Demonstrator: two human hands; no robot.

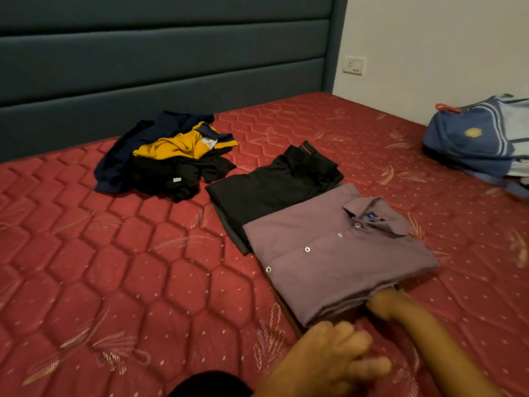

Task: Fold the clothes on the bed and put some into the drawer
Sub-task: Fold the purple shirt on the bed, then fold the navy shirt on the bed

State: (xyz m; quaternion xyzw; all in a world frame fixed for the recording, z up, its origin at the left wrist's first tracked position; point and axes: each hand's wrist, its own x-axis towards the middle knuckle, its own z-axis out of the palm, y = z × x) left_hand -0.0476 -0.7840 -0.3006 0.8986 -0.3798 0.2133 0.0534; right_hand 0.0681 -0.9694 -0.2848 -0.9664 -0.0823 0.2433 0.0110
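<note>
Folded purple shirt (337,253): flat on bed (114,282), buttons up. Right hand (382,305): at the shirt's near edge, fingers hidden under the cloth, grip cannot be told. Left hand (329,359): just short of the shirt's near corner, fingers (369,368) loosely spread, holding nothing. Folded black garment (274,184): touching the shirt's far side. Unfolded pile (169,156): beyond the shirt, leftward

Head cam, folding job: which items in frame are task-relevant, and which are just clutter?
Job: folded purple shirt, folded black garment behind it, unfolded pile of navy, yellow and black clothes, bed.
Lying about: blue backpack, wall socket, headboard.
</note>
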